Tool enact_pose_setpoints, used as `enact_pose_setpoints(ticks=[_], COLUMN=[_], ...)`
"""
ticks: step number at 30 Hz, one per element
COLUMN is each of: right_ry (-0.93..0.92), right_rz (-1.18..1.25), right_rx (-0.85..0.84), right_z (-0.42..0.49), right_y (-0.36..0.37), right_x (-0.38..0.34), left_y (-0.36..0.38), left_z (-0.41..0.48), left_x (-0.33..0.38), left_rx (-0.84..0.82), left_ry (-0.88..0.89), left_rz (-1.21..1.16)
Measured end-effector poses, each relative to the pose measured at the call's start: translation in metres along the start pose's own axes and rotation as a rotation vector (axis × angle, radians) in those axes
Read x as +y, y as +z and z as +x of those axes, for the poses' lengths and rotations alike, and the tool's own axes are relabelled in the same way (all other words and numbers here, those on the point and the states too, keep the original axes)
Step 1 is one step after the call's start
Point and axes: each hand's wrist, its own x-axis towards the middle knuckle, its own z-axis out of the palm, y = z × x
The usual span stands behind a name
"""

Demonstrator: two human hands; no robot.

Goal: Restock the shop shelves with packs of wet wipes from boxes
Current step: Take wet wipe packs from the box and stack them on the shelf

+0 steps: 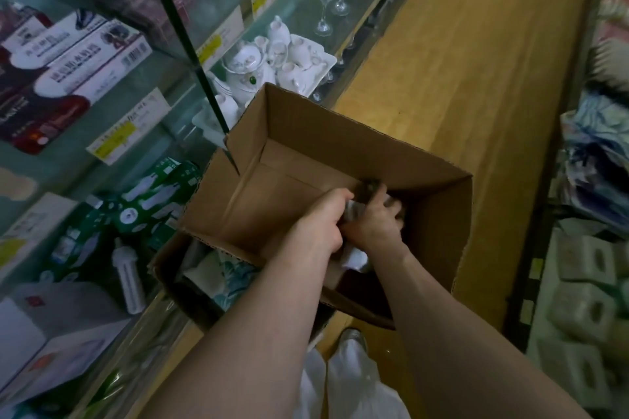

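Here, in the head view, both hands reach down into an open brown cardboard box standing in the aisle beside the glass shelves. The left hand has its fingers curled round a blurred grey-and-white soft pack low in the box's right part. The right hand lies over the same pack, fingers bent downwards; whether they clamp it I cannot tell. The box rests on a second open carton with white-and-teal packs inside. A white porcelain tea set stands on a shelf behind.
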Motion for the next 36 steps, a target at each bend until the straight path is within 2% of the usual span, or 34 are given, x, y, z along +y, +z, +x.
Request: enact_pose_setpoints(ticks=[3, 5, 9, 13, 16, 20, 26, 31, 36], right_ry=[-0.077, -0.09, -0.081, -0.11, -0.134, -0.17, -0.169, -0.212, -0.185], right_rz=[-0.07, 0.047, 0.571, 0.846, 0.916, 0.954, 1.011, 1.254, 1.487], right_rx=[0.16, 0.208, 0.108, 0.008, -0.022, 0.052, 0.035, 0.171, 0.361], right_z=[-0.003, -0.007, -0.024, -0.055, -0.074, -0.096, -0.13, -0.163, -0.203], right_y=[-0.008, -0.018, -0.04, -0.066, -0.078, -0.09, -0.118, -0.133, -0.138], right_x=[0.001, -0.002, -0.014, -0.012, 0.0, 0.017, 0.058, 0.118, 0.196], left_y=[0.001, -0.001, -0.012, -0.028, -0.026, -0.007, 0.031, 0.081, 0.127], left_z=[-0.004, -0.006, -0.007, -0.011, -0.024, -0.049, -0.083, -0.12, -0.157], left_x=[0.006, 0.009, 0.007, 0.009, 0.011, 0.006, -0.017, -0.058, -0.125], left_rx=[-0.041, -0.053, -0.067, -0.155, -0.241, -0.343, -0.359, -0.355, -0.452], left_ry=[0.024, 0.031, 0.015, -0.021, 0.014, 0.119, 0.202, 0.352, 0.385], left_rz=[-0.005, 0.044, 0.107, 0.059, 0.111, 0.237, 0.326, 0.484, 0.543])
